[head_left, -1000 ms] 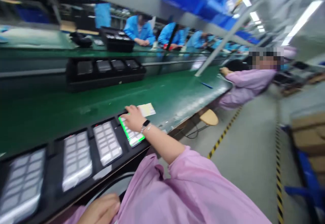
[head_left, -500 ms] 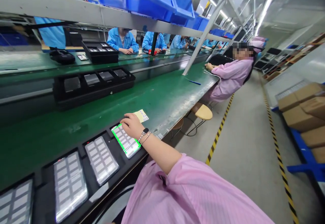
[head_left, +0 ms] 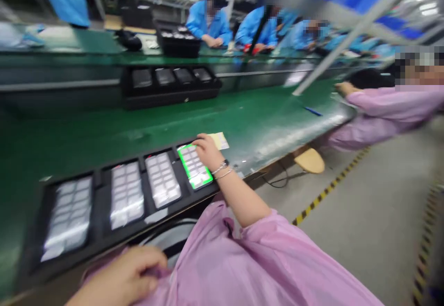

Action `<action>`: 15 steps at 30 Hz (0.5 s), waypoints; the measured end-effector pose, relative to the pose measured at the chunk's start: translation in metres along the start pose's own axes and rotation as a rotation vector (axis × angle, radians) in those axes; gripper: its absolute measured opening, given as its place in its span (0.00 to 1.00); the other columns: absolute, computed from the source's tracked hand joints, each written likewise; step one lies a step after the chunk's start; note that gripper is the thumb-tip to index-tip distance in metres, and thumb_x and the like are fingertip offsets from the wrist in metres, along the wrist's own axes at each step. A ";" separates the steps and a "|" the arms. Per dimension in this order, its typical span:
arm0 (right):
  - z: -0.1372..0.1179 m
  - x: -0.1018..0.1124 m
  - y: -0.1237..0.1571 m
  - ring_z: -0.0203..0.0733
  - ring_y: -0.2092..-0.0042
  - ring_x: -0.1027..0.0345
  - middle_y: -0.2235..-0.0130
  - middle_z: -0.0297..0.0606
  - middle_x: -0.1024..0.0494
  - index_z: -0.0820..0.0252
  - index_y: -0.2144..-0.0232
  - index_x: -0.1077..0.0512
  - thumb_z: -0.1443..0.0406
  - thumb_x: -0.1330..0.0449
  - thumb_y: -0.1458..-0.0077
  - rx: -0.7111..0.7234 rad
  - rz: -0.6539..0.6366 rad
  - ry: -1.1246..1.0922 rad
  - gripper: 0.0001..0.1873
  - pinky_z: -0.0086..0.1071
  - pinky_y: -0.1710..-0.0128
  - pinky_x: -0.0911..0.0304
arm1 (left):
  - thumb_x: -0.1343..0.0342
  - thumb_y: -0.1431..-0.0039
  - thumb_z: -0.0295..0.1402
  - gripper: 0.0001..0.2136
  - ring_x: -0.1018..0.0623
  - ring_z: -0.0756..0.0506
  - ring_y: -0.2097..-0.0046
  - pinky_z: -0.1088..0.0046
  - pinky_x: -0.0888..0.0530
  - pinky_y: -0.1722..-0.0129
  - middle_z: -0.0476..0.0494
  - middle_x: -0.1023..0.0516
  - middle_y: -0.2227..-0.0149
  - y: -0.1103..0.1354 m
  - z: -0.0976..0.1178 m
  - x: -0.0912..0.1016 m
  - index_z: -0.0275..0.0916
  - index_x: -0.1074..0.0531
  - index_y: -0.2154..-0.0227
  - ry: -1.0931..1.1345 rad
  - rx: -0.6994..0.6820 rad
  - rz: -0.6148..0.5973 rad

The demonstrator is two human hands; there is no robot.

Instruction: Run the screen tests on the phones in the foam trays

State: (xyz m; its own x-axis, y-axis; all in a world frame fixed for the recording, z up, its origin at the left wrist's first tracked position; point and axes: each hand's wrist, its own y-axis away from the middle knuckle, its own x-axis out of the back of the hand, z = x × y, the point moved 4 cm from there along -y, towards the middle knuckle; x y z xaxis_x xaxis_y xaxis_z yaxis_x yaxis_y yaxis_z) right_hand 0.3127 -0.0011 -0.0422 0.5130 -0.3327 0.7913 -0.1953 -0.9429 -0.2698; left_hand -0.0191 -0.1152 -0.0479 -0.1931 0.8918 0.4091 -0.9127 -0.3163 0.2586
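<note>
My right hand lies across the upper right of a phone with a bright green border round its screen, its fingers bent and loosely apart; the fingertips are partly hidden. That phone sits in the rightmost slot of a black tray. Phones with pale grids fill the other slots: one beside it, another further left, and the last at the left end. Just beyond my right hand is a yellow paper label. My left hand, blurred, hovers near my pink garment, thumb and fingers apart, holding nothing visible.
A second black tray with several dark devices stands across the green bench. A blue pen lies to the right. A slanted white post rises from the bench. A wooden stool and a co-worker's pink sleeve are at right.
The view has turned left and down, so the whole near tray shows. My left hand has come into view at the bottom. My right hand stays at the green-bordered phone.
</note>
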 end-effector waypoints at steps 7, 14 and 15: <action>0.022 -0.009 -0.004 0.58 0.34 0.38 0.40 0.52 0.28 0.58 0.57 0.16 0.65 0.48 0.39 0.058 0.003 -0.084 0.20 0.61 0.29 0.46 | 0.45 0.30 0.45 0.13 0.18 0.36 0.49 0.57 0.24 0.43 0.38 0.16 0.54 0.079 -0.024 0.083 0.42 0.21 0.58 -0.531 0.201 1.128; 0.016 -0.012 0.000 0.62 0.33 0.40 0.37 0.52 0.31 0.53 0.51 0.16 0.60 0.46 0.35 0.144 -0.018 0.039 0.20 0.65 0.30 0.44 | 0.45 0.31 0.46 0.21 0.27 0.28 0.36 0.48 0.32 0.35 0.25 0.26 0.39 0.095 -0.060 0.091 0.36 0.25 0.45 -0.692 0.477 1.365; 0.015 -0.013 0.000 0.62 0.32 0.41 0.36 0.52 0.31 0.53 0.51 0.16 0.60 0.46 0.35 0.151 -0.027 0.058 0.20 0.65 0.30 0.45 | 0.45 0.31 0.46 0.21 0.27 0.28 0.36 0.49 0.32 0.35 0.27 0.26 0.39 0.093 -0.061 0.090 0.37 0.25 0.45 -0.696 0.491 1.352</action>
State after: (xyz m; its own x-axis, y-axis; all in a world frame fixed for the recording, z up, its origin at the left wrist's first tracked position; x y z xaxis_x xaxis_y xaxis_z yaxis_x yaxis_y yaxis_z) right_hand 0.3187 0.0034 -0.0612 0.4665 -0.3102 0.8283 -0.0522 -0.9445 -0.3243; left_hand -0.1429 -0.0449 -0.0404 -0.4069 -0.3894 0.8263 0.0110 -0.9066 -0.4218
